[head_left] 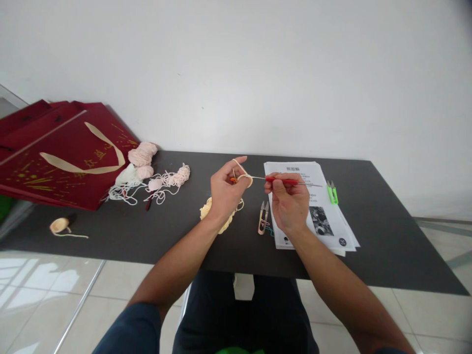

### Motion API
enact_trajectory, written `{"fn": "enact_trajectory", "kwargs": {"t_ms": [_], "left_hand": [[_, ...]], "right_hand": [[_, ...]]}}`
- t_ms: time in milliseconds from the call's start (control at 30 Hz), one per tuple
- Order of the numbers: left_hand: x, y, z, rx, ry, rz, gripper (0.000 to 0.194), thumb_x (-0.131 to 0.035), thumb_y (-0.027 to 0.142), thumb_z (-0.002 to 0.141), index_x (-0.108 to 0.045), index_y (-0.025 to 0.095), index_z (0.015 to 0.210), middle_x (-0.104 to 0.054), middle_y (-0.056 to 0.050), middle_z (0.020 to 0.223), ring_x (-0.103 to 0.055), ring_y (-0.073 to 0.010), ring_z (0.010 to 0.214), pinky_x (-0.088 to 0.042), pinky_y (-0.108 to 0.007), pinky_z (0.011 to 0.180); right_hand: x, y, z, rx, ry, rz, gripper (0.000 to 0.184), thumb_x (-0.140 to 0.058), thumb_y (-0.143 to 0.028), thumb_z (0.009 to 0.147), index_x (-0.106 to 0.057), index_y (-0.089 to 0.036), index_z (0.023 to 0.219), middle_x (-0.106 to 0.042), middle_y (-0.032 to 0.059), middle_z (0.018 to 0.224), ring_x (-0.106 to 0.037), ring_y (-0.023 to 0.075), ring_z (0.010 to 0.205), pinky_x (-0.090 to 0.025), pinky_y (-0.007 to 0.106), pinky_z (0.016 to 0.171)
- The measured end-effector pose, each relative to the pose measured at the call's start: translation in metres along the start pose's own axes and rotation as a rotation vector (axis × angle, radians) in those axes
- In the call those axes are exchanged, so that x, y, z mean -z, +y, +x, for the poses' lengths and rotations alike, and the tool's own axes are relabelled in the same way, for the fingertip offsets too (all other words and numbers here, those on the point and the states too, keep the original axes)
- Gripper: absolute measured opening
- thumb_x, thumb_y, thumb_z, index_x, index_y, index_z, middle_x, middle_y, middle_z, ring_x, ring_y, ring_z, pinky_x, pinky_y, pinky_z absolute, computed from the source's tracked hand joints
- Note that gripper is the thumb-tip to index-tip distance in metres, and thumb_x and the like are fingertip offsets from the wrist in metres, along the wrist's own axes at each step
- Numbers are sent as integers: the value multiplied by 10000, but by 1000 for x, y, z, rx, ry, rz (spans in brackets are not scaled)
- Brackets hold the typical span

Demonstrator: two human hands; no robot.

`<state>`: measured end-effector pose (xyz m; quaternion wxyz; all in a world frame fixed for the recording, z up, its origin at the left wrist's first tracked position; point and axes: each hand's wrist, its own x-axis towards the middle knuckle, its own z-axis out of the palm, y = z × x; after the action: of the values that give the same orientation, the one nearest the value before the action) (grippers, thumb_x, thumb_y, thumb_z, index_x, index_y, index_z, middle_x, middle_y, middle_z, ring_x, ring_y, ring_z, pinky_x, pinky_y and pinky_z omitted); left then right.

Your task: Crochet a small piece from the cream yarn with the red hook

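Note:
My right hand (289,201) is closed around the red handle of a crochet hook (283,181), whose thin metal shaft points left toward my other hand. Cream yarn (248,178) is looped over the raised index finger of my left hand (227,189) and pinched near the thumb. The hook's tip meets the yarn there. A small orange thing (233,180) shows by the left fingers; its kind is unclear. Below the left wrist lies a pale yellow yarn skein (225,225), partly hidden by the arm.
Thread snips (263,219) lie left of printed sheets (295,241); green-handled snips (332,192) rest at the sheets' right. Pink and white yarn (142,160) sits by dark red bags (62,162). A small cream crocheted piece (59,225) lies far left on the dark table (391,236). A wall stands behind.

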<state>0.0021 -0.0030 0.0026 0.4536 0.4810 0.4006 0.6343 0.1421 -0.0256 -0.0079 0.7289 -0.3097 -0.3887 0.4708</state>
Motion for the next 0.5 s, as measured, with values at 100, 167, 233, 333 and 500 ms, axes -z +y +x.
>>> {"fn": "enact_trajectory", "kwargs": {"t_ms": [100,167,233,333,500], "left_hand": [[0,1,-1,14,-2,4,433,-771,152,744,-763,234,1169,-628,36,765,-511,-89,645,-403,-248,605],[-1,2,-2,20,-7,-3,427,-780,156,743,-767,238,1162,-622,40,760,-507,-86,640,-400,-248,603],[-1,2,-3,25,-8,-11,431,-786,161,742,-767,240,1165,-624,41,762,-510,-85,641,-402,-247,606],[-1,1,-3,27,-4,-21,453,-792,162,742,-759,238,1187,-636,37,773,-518,-85,643,-411,-247,608],[-1,0,-2,25,16,-31,457,-792,144,733,-758,235,1181,-643,39,759,-531,-88,639,-421,-247,605]], "right_hand": [[0,1,0,-41,-6,11,157,-860,-292,827,-720,-263,893,-797,-17,925,-708,110,705,-598,264,661],[-1,3,0,-78,0,44,155,-858,-300,830,-730,-265,908,-805,-18,927,-716,107,705,-614,259,679],[-1,4,0,-102,9,63,149,-854,-305,837,-736,-269,920,-811,-21,938,-723,101,710,-624,249,694],[0,5,1,-115,4,53,144,-846,-314,847,-730,-275,923,-808,-25,942,-720,98,711,-625,247,695],[2,2,3,-55,-6,32,155,-854,-301,834,-713,-272,894,-790,-32,918,-698,97,693,-588,246,652]]}}
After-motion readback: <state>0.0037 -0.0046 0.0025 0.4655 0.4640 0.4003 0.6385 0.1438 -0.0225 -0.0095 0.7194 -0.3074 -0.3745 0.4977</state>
